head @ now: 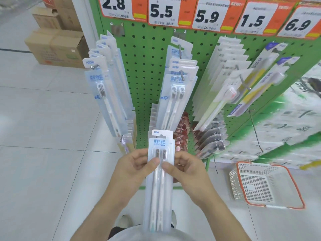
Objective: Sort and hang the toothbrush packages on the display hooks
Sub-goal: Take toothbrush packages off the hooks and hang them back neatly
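Directly ahead: green pegboard (147, 80) with rows of hooks, price cards (163, 11) along the top edge. Both hands are raised in front of it, holding one twin toothbrush package (160, 153) upright between them, the "NEW" tab uppermost, well below the upper hooks. Left hand (133, 166) grips the package's left edge, thumb pressed on the front, fingers curled behind. Right hand (187, 168) mirrors it on the right edge, thumb on the front beside the left thumb, fingers wrapped behind.

Around the package: the middle hook (182, 74) carries matching twin packs (177, 94), nearly full to its tip. The left hook (93, 67) holds single-brush packs (109, 94). To the right hang white-backed packs (224, 80) and yellow-blue ones (264, 77). Lower rows of reddish (181, 134) and dark packs (212, 138) sit just behind the held package's top.

On the tiled floor (43, 136): an orange-rimmed basket (267, 185) at right, cardboard boxes (57, 47) stacked at upper left.
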`<state>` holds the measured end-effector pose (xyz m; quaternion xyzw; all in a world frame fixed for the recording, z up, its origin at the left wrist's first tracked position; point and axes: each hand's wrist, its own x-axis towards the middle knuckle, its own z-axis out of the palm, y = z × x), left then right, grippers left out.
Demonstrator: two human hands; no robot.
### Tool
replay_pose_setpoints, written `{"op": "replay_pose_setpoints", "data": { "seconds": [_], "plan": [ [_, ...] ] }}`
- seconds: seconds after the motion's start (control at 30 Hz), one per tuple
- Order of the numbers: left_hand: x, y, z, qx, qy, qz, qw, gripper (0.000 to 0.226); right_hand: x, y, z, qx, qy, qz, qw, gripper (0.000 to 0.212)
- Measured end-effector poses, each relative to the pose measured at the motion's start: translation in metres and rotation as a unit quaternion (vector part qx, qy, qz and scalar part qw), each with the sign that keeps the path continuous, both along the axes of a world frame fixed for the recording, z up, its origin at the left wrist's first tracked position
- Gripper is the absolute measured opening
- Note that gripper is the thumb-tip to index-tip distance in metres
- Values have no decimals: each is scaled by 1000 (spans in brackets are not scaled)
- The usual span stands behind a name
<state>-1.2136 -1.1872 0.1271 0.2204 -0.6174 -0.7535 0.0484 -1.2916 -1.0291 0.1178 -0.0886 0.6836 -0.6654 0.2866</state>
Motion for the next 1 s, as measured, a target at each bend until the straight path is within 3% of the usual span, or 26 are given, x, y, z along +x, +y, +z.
{"op": "replay_pose_setpoints", "data": {
  "seconds": [0.23, 0.33, 0.43, 0.5, 0.6, 0.7, 0.87, 1.0],
  "plan": [
    [-12, 1, -1, -13, 3, 30, 999, 36, 0, 3, 2, -24, -77, 34, 996, 34],
    [-16, 5, -3, -1, 12, 53, 999, 33, -2, 8, 2, -2, -71, 97, 993, 20],
    [-18, 9, -7, 12, 15, 47, 999, 36, -7, 12, 1, 10, -50, 101, 994, 11],
    [-18, 12, -9, 37, 18, 39, 998, 37, -10, 14, -1, 22, -47, 103, 993, 18],
    [-21, 12, -8, 57, 29, 70, 996, 38, -13, 16, -3, 43, -61, 158, 985, 49],
    [-24, 7, -7, 67, 41, 111, 991, 38, -13, 19, -5, 33, -83, 224, 970, 39],
    [-21, 8, -7, 62, 15, 70, 995, 36, -15, 19, -9, 38, -84, 198, 976, 42],
    [-19, 7, -8, 47, -17, 121, 991, 23, -16, 17, -6, 39, -94, 244, 964, 32]
  ]
}}
